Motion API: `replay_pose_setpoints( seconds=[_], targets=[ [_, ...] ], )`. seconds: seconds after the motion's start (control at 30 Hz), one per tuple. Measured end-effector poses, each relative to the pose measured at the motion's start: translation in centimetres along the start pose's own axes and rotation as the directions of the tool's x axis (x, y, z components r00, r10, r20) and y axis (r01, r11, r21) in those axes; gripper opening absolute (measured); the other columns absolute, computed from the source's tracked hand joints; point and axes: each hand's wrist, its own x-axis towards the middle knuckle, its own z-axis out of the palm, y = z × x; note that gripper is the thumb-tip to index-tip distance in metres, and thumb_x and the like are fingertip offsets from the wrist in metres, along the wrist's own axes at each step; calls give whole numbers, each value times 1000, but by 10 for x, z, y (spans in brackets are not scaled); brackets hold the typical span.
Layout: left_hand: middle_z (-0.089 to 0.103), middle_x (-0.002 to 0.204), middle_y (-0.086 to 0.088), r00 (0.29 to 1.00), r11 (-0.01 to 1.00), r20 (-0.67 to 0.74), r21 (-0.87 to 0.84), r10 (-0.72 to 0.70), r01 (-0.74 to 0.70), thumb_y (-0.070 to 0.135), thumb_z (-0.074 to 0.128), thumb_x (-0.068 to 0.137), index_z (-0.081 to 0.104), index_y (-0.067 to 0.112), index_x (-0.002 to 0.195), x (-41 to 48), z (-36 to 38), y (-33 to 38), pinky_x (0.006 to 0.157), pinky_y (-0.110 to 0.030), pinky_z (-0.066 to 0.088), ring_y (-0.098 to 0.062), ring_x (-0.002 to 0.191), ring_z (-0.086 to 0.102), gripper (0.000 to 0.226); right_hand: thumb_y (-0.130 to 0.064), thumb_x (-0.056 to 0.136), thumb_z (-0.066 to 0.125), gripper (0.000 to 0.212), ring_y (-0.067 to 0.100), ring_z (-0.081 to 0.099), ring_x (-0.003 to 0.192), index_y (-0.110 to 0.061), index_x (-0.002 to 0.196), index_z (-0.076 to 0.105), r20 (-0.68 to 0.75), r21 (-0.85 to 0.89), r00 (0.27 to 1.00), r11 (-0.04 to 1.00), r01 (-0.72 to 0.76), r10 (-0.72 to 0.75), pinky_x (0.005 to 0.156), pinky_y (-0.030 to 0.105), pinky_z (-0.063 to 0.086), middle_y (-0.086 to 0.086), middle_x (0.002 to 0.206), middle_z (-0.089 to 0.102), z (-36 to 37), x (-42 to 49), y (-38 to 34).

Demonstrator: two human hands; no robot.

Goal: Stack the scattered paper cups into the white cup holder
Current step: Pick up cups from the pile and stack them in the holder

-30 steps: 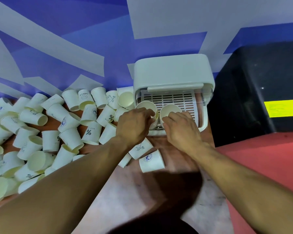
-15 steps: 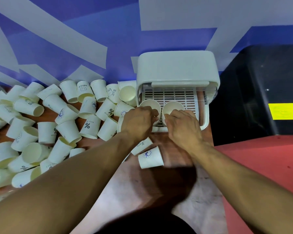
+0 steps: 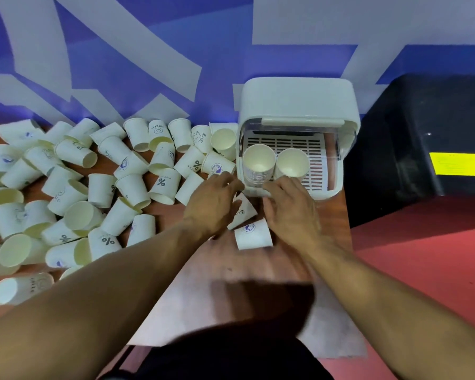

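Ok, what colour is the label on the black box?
Yellow label, clearest in the head view.

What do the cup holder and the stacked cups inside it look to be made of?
Cup holder: likely moulded plastic. It has a smooth white shell with a soft sheen, rounded corners and a slotted interior.
Stacked cups: seemingly paper. They are matte off-white, and their thin rolled rims show as nested rings.

Dim indoor light w/ a blue-violet cast; broad soft shadow on the tabletop [image 3: 203, 275] just below the cam. Motion blur on the left hand [image 3: 214, 207] and right hand [image 3: 291, 212]; cups [image 3: 19, 290] at far left look soft. Wide-angle lens bends the wall [image 3: 121, 50] stripes twd the edges.
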Motion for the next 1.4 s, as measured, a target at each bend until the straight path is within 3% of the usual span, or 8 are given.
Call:
replay_pose_setpoints(
  seconds=[0.2, 0.37, 0.6, 0.7, 0.83, 1.13, 1.3, 1.4],
  targets=[
    [53, 124, -3, 962, 986, 224, -16, -158, 166, 33, 61, 90, 54, 23, 131, -23, 12, -7, 80, -38, 51, -27, 106, 59, 43, -13, 78, 68, 22, 28, 58, 84, -10, 100, 69, 93, 43, 979, 982, -184, 180, 69, 37, 52, 6, 92, 61, 16, -34, -15],
    [50, 132, -3, 957, 992, 264, -15, -119, 128, 29, 60, 91, 53, 23, 133, -23, 24, -10, 88, -40, 50, -28, 113, 54, 43, -22, 82, 66, 30, 26, 56, 98, -13, 111, 65, 226, 13, 886, 908, -419, 406, 80, 34, 49, 4, 104, 60, 26, -45, -19],
    [36, 145, -7, 950, 993, 300, -41, -90, 107, 21, 60, 89, 43, 28, 142, -3, 42, -12, 98, -45, 45, -32, 120, 48, 56, -28, 80, 67, 39, 29, 59, 100, -20, 117, 58, 304, -1, 737, 774, -633, 603, 77, 37, 50, 3, 111, 57, 43, -49, -21],
    [31, 147, -4, 942, 996, 324, -12, -85, 94, 14, 61, 85, 39, 31, 142, 6, 53, -15, 93, -46, 49, -32, 115, 51, 64, -27, 80, 67, 37, 29, 59, 99, -21, 115, 56, 321, 2, 705, 743, -669, 633, 78, 35, 48, 2, 109, 61, 50, -50, -19],
    [37, 142, 4, 945, 999, 325, -3, -37, 40, 10, 64, 80, 41, 30, 137, 15, 62, -18, 71, -32, 43, -27, 103, 58, 64, -31, 84, 63, 38, 30, 61, 102, -23, 119, 54, 384, -49, 625, 691, -721, 680, 82, 34, 48, 2, 110, 67, 56, -52, -12],
    [51, 124, 3, 938, 998, 343, -50, 46, -30, 13, 61, 84, 51, 21, 114, 22, 50, -3, 65, -32, 39, -25, 96, 60, 32, -32, 83, 66, 22, 24, 62, 99, -24, 103, 63, 468, -26, 600, 688, -725, 649, 80, 29, 46, -6, 104, 69, 56, -59, 2],
    [62, 112, 0, 958, 989, 274, 96, 82, -112, 23, 58, 89, 57, 23, 109, 16, 37, 6, 72, -32, 36, -24, 98, 52, 20, -25, 82, 65, 26, 24, 64, 101, -23, 108, 64, 393, 47, 707, 755, -654, 588, 82, 29, 50, -6, 112, 69, 42, -63, -1],
    [64, 112, 1, 974, 977, 210, 174, 86, -124, 30, 54, 92, 60, 25, 116, 13, 28, 10, 82, -34, 33, -25, 105, 45, 25, -25, 82, 63, 27, 30, 64, 93, -22, 109, 63, 338, 22, 773, 816, -577, 537, 75, 33, 51, 0, 103, 72, 32, -65, -7]
  ],
)
